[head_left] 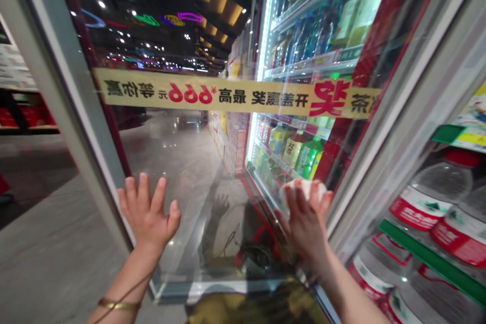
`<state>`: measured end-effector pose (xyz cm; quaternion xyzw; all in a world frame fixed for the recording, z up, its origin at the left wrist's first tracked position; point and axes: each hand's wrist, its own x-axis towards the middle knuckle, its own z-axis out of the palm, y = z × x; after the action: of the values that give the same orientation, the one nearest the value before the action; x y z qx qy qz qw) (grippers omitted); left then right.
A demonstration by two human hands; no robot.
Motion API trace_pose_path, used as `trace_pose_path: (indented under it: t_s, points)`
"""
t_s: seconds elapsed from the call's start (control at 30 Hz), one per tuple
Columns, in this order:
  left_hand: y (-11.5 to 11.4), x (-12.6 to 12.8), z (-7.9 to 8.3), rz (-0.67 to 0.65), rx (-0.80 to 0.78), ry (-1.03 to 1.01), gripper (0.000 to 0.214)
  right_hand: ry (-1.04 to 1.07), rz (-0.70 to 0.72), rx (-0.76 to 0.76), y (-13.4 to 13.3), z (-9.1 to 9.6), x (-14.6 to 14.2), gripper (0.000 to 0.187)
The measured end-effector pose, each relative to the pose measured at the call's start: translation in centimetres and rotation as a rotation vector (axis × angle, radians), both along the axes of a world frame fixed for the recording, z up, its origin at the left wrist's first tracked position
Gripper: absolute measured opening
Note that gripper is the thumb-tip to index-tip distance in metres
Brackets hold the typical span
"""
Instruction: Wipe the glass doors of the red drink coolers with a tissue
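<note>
An open glass fridge door (197,172) swings out in front of me, with a yellow printed strip (235,96) across it. My left hand (148,212) lies flat on the glass near the door's grey frame, fingers spread. My right hand (307,220) presses a white cloth (304,190) against the glass near the hinge side, fingers laid over the cloth. A gold bangle (117,305) sits on my left wrist.
Large water bottles with red labels (421,207) fill the fridge shelves at right, behind green shelf strips (433,260). Reflected drink shelves (299,152) show in the glass. Grey shop floor (45,243) stretches to the left.
</note>
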<state>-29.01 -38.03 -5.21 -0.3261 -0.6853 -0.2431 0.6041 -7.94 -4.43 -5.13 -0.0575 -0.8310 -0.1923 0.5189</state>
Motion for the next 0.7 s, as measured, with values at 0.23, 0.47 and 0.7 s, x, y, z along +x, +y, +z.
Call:
trace_pose_path:
  t_s: [0.23,0.47,0.7]
  points:
    - [0.2,0.3,0.2,-0.007,0.005,0.008,0.085,0.139,0.010,-0.132,-2.8,2.9,-2.5,0.076]
    - [0.3,0.1,0.2,-0.005,0.004,0.025,0.083,-0.004,0.078,-0.027,-2.1,0.9,-1.1,0.067]
    - [0.3,0.3,-0.1,0.009,0.016,0.027,0.083,0.073,0.099,0.039,-6.0,5.1,-4.1,0.071]
